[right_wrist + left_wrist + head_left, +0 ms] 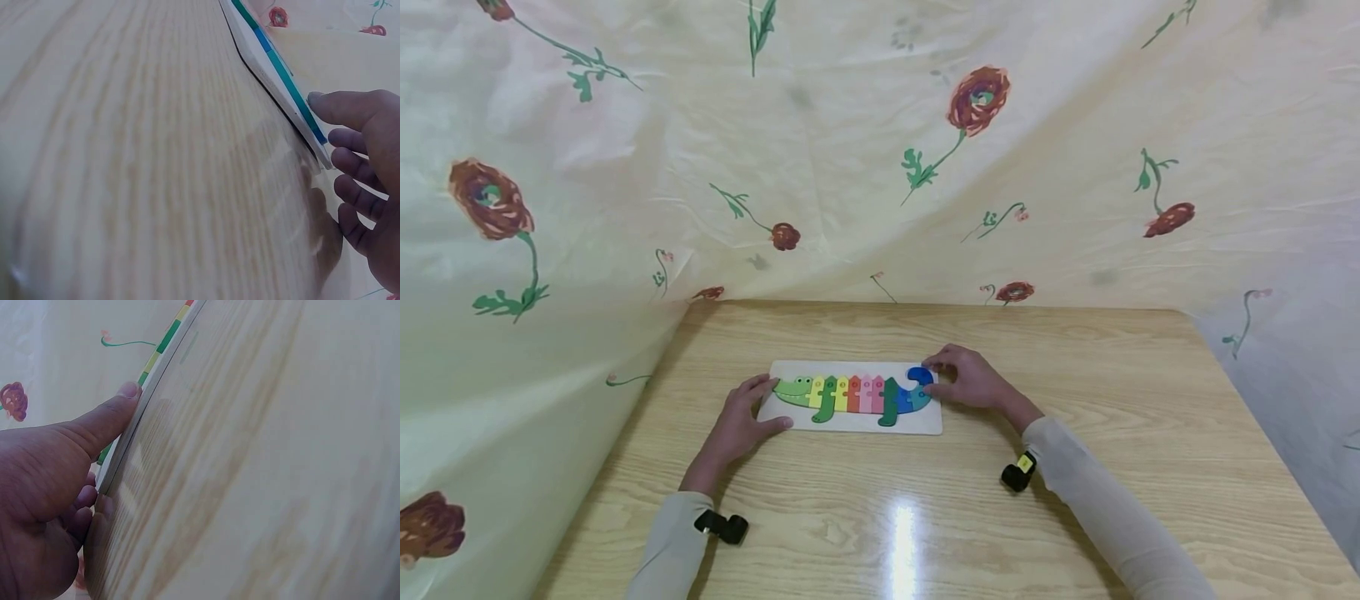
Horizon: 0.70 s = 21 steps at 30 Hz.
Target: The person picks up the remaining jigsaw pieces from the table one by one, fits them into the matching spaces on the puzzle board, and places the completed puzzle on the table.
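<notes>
A wooden crocodile puzzle [856,398] lies on the table, its numbered pieces joined in a row from green head to blue tail [919,377] on a pale board [850,425]. The left hand [741,425] holds the board's left end, fingertips by the crocodile's head and thumb [115,415] along the near edge. At the other end is the right hand [972,379], its thumb and forefinger tips right at the tail. Its other fingers [356,169] are loosely bent beside the board's end in the right wrist view.
The wood-grain table [820,517] extends around the board, with a bright light reflection in front. A flowered cloth [850,150] hangs behind the table and along its sides. Black wrist cameras [1018,475] are strapped over both pale sleeves [1097,500].
</notes>
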### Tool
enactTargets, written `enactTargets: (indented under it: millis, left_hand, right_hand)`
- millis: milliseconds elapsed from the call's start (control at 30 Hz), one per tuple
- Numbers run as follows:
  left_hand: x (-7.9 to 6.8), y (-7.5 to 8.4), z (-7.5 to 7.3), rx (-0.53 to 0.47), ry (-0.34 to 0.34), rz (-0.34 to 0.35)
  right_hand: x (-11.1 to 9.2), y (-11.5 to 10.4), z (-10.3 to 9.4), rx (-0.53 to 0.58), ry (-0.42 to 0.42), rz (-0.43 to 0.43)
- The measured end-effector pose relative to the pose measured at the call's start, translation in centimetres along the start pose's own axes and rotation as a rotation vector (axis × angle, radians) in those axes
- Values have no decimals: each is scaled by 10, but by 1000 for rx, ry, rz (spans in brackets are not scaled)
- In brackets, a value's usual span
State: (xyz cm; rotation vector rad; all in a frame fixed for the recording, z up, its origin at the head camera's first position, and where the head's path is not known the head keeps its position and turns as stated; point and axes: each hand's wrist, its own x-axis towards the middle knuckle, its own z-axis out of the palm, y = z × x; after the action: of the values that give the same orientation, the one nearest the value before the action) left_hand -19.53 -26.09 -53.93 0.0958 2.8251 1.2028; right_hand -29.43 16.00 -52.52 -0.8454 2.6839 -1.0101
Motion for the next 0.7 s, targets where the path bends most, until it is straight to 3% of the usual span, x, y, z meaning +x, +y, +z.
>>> enactTargets:
  millis: [300, 700]
  left_hand:
    - [1, -1, 0, 6, -2, 11]
    - [0, -7, -2, 11, -7, 7]
  right_hand:
    - [-11, 2, -7, -15, 63, -14]
    - [-42, -2, -31, -31, 156, -16]
